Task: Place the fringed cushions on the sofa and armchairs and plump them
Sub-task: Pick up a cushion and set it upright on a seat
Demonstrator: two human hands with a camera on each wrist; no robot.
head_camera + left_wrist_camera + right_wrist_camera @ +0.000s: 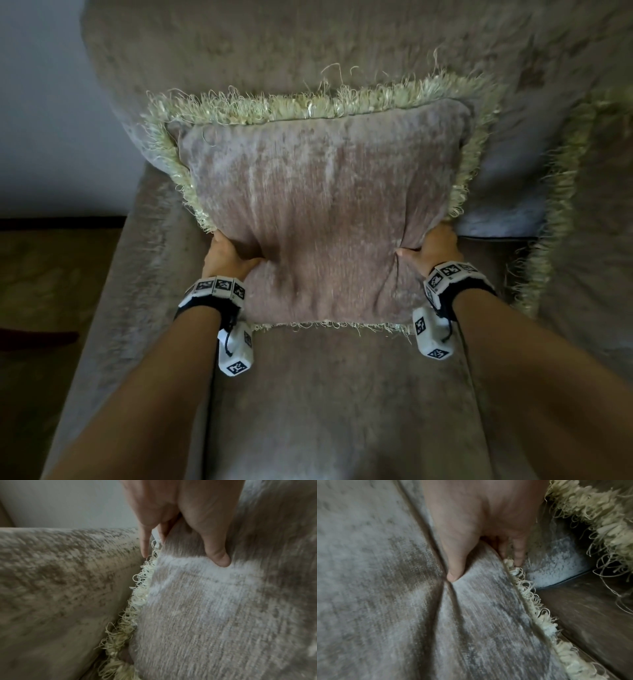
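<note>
A taupe velvet cushion [322, 209] with a pale yellow fringe leans against the sofa's backrest [274, 48], its lower edge above the seat. My left hand [227, 255] grips its lower left side, thumb pressed into the front face [221, 559] and fingers behind the fringe. My right hand [430, 250] grips the lower right side the same way, its thumb [453, 574] denting the fabric [385, 601]. A second fringed cushion [565, 192] stands at the right, only partly in view.
The sofa's left armrest [113, 308] runs along beside my left arm. The seat cushion [342, 394] stretches out below the held cushion. A pale wall [44, 102] and a dark patterned floor [41, 291] lie to the left.
</note>
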